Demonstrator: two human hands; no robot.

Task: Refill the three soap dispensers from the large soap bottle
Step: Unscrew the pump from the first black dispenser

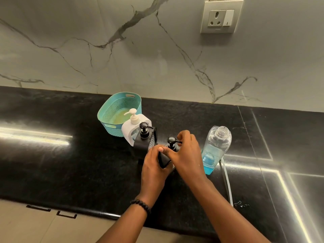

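Holding the near black dispenser point(165, 159) with both hands, we seem to be working on its pump top point(172, 140). We cannot tell if we are twisting the top off or putting it back on. Our left hand point(154, 165) wraps round the left side of the dispenser body and keeps it steady. Our right hand point(186, 155) curls round the neck, just under the pump, with fingers behind it. The dispenser sits between our two hands on the black counter point(70, 163), and it looks a bit tilted. The big bottle point(216, 148) stands just to the right of our right hand, close but not touching that we can see. Its cap is off and only a little blue soap is left at the bottom. A second black dispenser point(145, 137) and a white dispenser point(135, 127) stand behind, close together, with their pumps on. A blue basket point(108, 116) sits behind them. If the top is coming off, we next need to lift it away and pour slowly. If it is going on, we need to turn it until it is tight.
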